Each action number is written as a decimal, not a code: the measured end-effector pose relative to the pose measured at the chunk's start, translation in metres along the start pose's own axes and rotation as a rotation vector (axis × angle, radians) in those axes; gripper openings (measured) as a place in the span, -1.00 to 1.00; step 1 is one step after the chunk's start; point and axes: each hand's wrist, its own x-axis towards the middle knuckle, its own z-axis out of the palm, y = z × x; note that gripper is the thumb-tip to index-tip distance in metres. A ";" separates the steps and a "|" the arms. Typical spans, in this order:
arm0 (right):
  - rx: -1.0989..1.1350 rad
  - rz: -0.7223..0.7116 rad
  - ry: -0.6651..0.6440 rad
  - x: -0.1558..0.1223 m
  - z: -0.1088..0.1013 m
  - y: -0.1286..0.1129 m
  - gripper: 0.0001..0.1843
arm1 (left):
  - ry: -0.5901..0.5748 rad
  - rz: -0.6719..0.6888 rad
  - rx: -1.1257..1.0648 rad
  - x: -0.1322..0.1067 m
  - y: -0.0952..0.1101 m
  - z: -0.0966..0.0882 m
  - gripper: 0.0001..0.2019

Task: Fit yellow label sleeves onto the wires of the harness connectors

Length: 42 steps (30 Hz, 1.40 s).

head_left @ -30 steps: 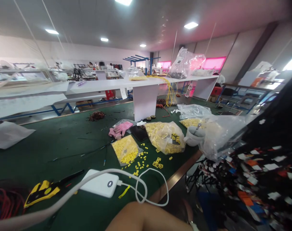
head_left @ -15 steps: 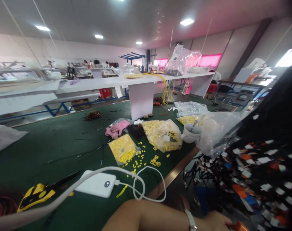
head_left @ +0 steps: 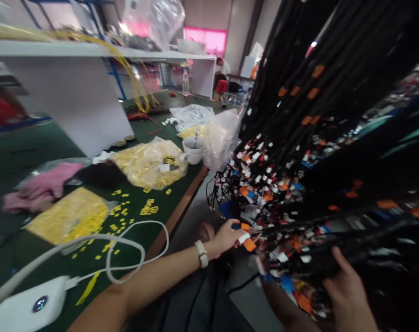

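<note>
Pinching plugs (head_left: 250,245) at the tips of black cables (head_left: 287,113), left hand (head_left: 227,238) probably steadies them; right hand (head_left: 348,286) lower beside cables, maybe bracing, can't tell its grip.

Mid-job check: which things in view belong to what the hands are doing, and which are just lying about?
Job in hand: orange and white connectors, held by the left hand; black cables, with the right hand close against them.

Apparently just lying about: white mug, pink gloves, flat bag of yellow pieces.
</note>
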 end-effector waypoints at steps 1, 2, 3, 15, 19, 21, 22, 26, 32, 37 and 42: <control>0.014 0.024 0.044 -0.002 -0.007 0.000 -0.77 | -0.029 -0.005 0.007 -0.002 0.001 0.001 -0.55; 0.035 0.054 0.054 -0.004 -0.011 0.001 -0.75 | -0.036 -0.010 0.020 -0.004 0.002 0.002 -0.56; 0.051 0.081 0.033 -0.005 -0.011 0.002 -0.70 | -0.043 -0.010 0.026 -0.005 0.003 0.003 -0.57; 0.209 0.014 -0.160 -0.023 0.006 0.005 -0.53 | -0.062 0.012 0.027 -0.007 0.002 0.000 -0.61; 0.290 0.002 -0.235 -0.030 0.019 0.004 -0.56 | -0.060 0.007 0.060 -0.009 0.002 0.002 -0.63; 0.301 0.013 -0.237 -0.034 0.029 0.003 -0.57 | -0.070 0.000 0.085 -0.012 0.003 0.004 -0.63; 0.303 0.017 -0.234 -0.036 0.034 0.002 -0.58 | -0.075 0.003 0.093 -0.013 0.002 0.005 -0.63; 0.314 0.036 -0.266 -0.041 0.047 0.001 -0.57 | -0.065 0.098 0.133 -0.019 -0.001 0.007 -0.61; 0.354 0.025 -0.278 -0.038 0.041 0.003 -0.51 | -0.410 0.045 0.150 -0.033 0.006 0.010 -0.57; 0.341 0.005 -0.245 -0.029 0.038 0.009 -0.53 | -0.541 -0.099 0.118 -0.041 0.009 0.012 -0.57; 0.264 -0.040 -0.172 -0.028 0.043 0.009 -0.53 | -0.535 -0.235 -0.080 -0.040 0.004 0.010 -0.54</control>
